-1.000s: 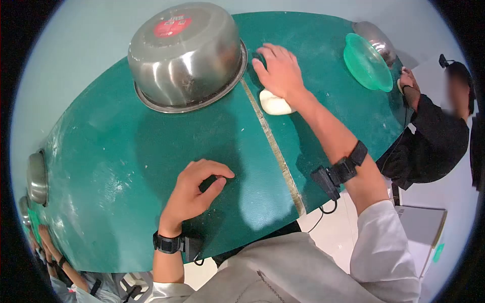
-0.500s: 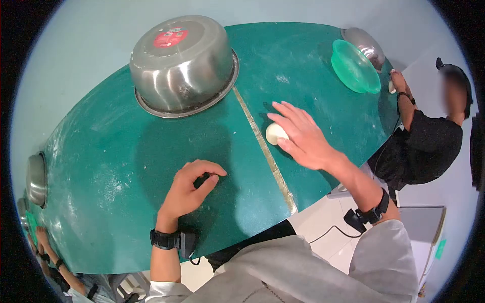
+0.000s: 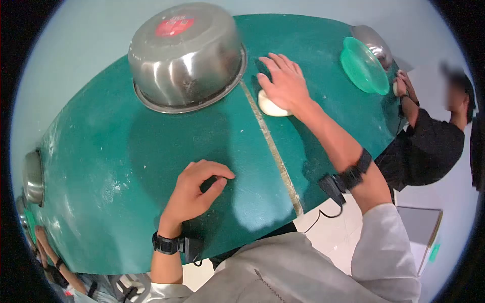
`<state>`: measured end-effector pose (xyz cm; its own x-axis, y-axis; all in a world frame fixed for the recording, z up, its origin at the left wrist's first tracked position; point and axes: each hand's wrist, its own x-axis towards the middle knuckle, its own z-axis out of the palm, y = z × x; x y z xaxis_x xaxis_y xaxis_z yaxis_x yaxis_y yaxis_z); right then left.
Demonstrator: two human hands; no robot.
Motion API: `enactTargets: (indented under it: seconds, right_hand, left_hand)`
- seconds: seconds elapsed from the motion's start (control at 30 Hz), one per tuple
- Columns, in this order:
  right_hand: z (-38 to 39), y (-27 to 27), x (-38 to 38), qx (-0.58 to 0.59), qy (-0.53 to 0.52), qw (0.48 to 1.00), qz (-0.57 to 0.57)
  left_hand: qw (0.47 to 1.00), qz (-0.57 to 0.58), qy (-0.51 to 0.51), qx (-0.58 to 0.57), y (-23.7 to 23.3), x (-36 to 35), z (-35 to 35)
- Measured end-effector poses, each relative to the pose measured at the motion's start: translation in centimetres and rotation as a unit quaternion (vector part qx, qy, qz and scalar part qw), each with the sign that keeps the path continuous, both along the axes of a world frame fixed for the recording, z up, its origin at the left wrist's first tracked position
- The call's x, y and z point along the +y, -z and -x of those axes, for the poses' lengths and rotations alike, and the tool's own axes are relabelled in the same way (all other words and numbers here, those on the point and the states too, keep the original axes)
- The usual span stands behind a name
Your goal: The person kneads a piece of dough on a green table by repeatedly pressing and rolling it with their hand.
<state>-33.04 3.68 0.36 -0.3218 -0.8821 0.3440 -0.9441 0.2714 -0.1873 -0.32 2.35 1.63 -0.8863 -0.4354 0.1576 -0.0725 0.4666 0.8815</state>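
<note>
My right hand [image 3: 285, 83] lies over a pale, smooth dough ball [image 3: 272, 105], the heel of the palm on it. The fingers stretch forward past the dough, spread apart, and the palm hides part of the ball. The dough rests on the green table [image 3: 192, 146], just right of a pale strip [image 3: 273, 146] that runs across the tabletop. Nearer to me, my left hand [image 3: 198, 189] is loosely curled at the table, its thumb close to the index finger and nothing between them.
A large upturned steel basin [image 3: 187, 60] with a red label stands ahead, left of my right hand. Farther right are a green plastic bowl [image 3: 365, 65] and another steel bowl [image 3: 374, 43], beside a person in black [image 3: 429, 144]. At far left sits a steel bowl [image 3: 33, 177], near another person's arm [image 3: 55, 255].
My right hand has pushed forward, its palm heel now over the dough, which has shifted forward and looks flatter. My left hand keeps its curled pose. The view has shifted slightly.
</note>
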Motion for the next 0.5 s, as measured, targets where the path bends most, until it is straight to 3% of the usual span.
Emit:
enactTargets:
  seconds: [0.1,0.17,0.23,0.3,0.37,0.43,0.5]
  right_hand:
    - [0.1,-0.4,-1.1,-0.008,0.035,0.999,0.004]
    - [0.4,-0.8,-0.3,0.028,0.031,0.999,0.012]
    - [-0.1,-2.4,1.8,-0.107,-0.142,0.972,-0.153]
    - [-0.2,-2.5,4.4,-0.067,-0.205,0.972,-0.087]
    - [-0.2,-4.6,7.1,0.078,-0.323,0.939,-0.087]
    - [-0.2,-5.2,8.2,0.101,-0.322,0.939,-0.066]
    - [-0.4,-6.6,9.6,0.102,-0.23,0.961,-0.111]
  left_hand:
    - [0.999,0.008,0.004,0.036,0.8,0.0,-0.2]
    - [0.998,-0.062,-0.01,0.026,1.0,0.1,-0.3]
    - [0.998,-0.06,-0.007,0.021,1.1,0.0,-0.5]
    - [0.998,-0.063,-0.007,0.021,1.1,-0.1,-0.5]
    - [0.997,-0.073,-0.007,0.012,1.1,0.0,-0.6]
    - [0.998,-0.064,-0.004,0.006,1.0,0.1,-0.6]
    - [0.999,-0.05,0.001,0.003,0.9,-0.2,-0.3]
